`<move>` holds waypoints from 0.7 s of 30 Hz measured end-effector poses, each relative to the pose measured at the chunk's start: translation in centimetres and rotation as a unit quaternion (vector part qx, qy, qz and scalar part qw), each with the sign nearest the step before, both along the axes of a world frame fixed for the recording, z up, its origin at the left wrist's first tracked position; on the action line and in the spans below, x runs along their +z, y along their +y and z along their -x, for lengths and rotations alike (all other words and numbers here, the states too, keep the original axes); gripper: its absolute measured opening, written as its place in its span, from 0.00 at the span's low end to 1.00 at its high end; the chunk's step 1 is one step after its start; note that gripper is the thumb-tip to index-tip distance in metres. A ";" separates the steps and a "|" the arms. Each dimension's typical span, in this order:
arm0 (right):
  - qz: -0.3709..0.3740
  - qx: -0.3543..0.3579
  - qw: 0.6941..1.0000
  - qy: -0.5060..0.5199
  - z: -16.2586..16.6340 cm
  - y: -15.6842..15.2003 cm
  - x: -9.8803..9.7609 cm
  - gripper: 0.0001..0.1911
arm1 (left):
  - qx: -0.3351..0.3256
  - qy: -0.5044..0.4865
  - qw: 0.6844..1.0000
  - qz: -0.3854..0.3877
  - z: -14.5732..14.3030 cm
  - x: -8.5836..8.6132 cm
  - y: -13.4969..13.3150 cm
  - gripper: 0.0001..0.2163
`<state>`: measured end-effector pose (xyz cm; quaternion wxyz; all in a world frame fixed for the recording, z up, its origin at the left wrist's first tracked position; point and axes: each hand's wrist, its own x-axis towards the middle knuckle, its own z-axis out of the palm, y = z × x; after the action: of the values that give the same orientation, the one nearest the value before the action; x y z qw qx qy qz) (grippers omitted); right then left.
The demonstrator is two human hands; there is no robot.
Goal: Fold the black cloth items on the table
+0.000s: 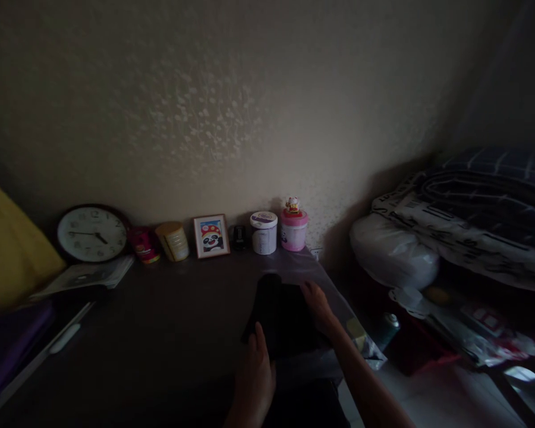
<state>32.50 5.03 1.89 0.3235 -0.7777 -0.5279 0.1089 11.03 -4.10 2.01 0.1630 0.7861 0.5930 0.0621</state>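
Note:
A dark, black piece of cloth (285, 318) lies folded on the tabletop, near its right end. Its exact kind is lost in the dim light. At the cloth's near left edge, my left hand (255, 371) rests with its fingers stretched forward. My right hand (317, 304) has its fingers bent around the cloth's far right edge; the fingertips are partly hidden against the black.
Along the wall stand a round clock (92, 233), a pink cup (144, 245), a yellow-lidded container (173, 241), a framed panda picture (211, 236) and two tubs (264, 233). A spray can (389, 328) and stacked bedding (481, 208) are right of the table.

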 end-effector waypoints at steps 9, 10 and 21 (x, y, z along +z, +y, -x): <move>-0.019 0.043 0.996 0.081 0.3 -1.8 0.6 0.17 | 0.000 -0.009 1.000 0.002 0.0 0.3 -0.2 0.30; -0.020 0.048 0.995 0.085 0.6 -1.8 0.7 0.17 | 0.000 -0.009 1.000 0.002 0.0 0.3 -0.2 0.30; 0.017 0.063 0.996 0.063 2.8 -1.9 1.5 0.18 | -0.002 -0.019 1.000 -0.025 0.1 -0.4 0.0 0.30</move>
<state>29.66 3.14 3.42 0.3354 -0.7401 -0.5521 0.1868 10.97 -4.06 1.63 0.1547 0.7899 0.5863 0.0915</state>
